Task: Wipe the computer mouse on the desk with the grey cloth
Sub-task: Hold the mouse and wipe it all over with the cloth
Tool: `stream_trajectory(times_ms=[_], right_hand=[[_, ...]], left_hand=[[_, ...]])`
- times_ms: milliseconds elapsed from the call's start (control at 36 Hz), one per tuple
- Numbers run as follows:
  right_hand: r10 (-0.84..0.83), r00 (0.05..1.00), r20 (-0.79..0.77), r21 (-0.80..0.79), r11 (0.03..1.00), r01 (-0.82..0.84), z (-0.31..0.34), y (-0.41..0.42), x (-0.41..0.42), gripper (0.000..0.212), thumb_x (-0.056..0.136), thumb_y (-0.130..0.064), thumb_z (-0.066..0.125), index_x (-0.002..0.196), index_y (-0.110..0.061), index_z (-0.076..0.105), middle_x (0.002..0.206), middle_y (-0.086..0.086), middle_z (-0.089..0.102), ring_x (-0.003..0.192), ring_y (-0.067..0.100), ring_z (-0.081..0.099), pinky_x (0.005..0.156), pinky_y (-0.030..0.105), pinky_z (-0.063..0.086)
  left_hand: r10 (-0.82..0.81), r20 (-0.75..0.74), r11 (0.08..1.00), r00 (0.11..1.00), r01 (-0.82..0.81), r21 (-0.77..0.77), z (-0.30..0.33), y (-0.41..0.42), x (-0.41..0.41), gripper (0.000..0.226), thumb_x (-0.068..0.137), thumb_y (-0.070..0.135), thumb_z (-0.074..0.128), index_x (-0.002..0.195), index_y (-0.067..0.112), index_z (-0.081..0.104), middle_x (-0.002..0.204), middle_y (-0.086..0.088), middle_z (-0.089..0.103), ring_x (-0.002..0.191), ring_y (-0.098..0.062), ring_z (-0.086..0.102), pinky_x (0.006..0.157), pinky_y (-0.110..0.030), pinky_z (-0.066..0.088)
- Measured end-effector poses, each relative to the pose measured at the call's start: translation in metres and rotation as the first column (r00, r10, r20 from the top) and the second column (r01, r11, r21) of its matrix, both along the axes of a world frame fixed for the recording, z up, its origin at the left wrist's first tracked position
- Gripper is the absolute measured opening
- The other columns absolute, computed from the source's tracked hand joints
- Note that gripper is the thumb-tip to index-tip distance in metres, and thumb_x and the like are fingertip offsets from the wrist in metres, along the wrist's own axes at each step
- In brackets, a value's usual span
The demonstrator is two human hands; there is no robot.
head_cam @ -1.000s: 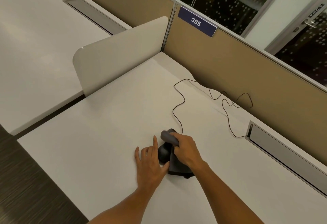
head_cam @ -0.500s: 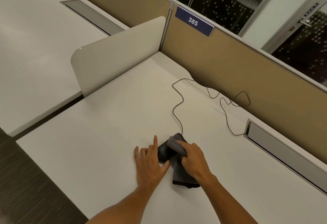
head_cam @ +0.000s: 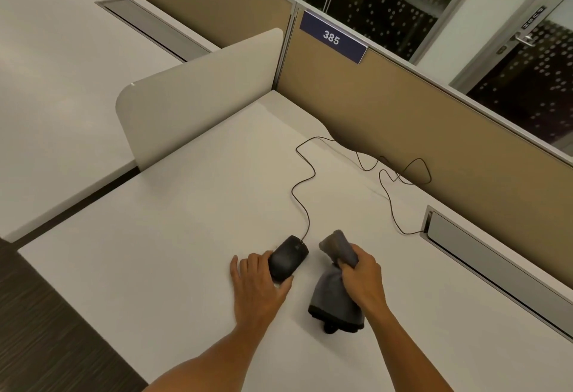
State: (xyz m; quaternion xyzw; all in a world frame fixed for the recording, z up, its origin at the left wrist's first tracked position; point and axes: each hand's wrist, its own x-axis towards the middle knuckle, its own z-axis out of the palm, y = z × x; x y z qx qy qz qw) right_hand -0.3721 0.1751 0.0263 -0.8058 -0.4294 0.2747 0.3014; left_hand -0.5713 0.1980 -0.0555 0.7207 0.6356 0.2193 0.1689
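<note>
A black wired computer mouse (head_cam: 288, 257) lies on the white desk (head_cam: 173, 236), fully uncovered. My left hand (head_cam: 257, 286) rests at its near end, thumb and fingers touching its sides. The grey cloth (head_cam: 336, 286) is bunched in my right hand (head_cam: 364, 280), just right of the mouse and apart from it. One end of the cloth sticks up past my fingers; the rest hangs down onto the desk.
The mouse cable (head_cam: 305, 181) snakes back across the desk to a metal cable tray (head_cam: 483, 255) at the right. A tan partition (head_cam: 434, 131) with a "385" label (head_cam: 331, 39) lines the back. A white divider panel (head_cam: 198, 94) stands at the left.
My right hand has pulled the cloth off the mouse and moved it to the right. The mouse is now uncovered. My left hand stays at the mouse.
</note>
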Motion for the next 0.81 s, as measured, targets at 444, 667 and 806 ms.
stream_trajectory(times_ms=[444,667,806], right_hand=[[0.436,0.858,0.270,-0.163,0.899,-0.406,-0.008,0.051,-0.052,0.050,0.087,-0.015,0.052,0.127,-0.046,0.049,0.094,-0.017,0.053,0.090,0.015,0.056,0.078,0.022,0.042],[0.509,0.798,0.322,-0.150,0.860,-0.488,-0.016,0.033,-0.040,0.051,0.087,-0.012,0.051,0.125,-0.045,0.049,0.101,-0.018,0.053,0.088,0.005,0.042,0.072,0.011,0.035],[0.500,0.793,0.347,-0.178,0.866,-0.468,-0.014,0.022,-0.036,0.055,0.087,-0.009,0.047,0.128,-0.045,0.050,0.104,-0.012,0.058,0.087,0.007,0.042,0.067,0.009,0.032]], left_hand=[[0.013,0.029,1.000,0.999,-0.012,-0.025,-0.003,0.002,0.000,0.063,0.066,0.068,0.069,0.108,0.022,0.062,0.092,0.003,0.062,0.094,-0.018,0.059,0.113,-0.051,0.034],[0.008,0.062,0.999,0.998,-0.005,-0.049,0.002,0.001,-0.001,0.056,0.069,0.066,0.064,0.104,0.023,0.062,0.089,0.006,0.060,0.091,-0.016,0.057,0.115,-0.050,0.030],[-0.005,0.062,0.998,0.998,0.008,-0.060,0.005,0.000,-0.001,0.057,0.066,0.062,0.071,0.105,0.021,0.063,0.091,0.005,0.060,0.093,-0.018,0.058,0.115,-0.052,0.031]])
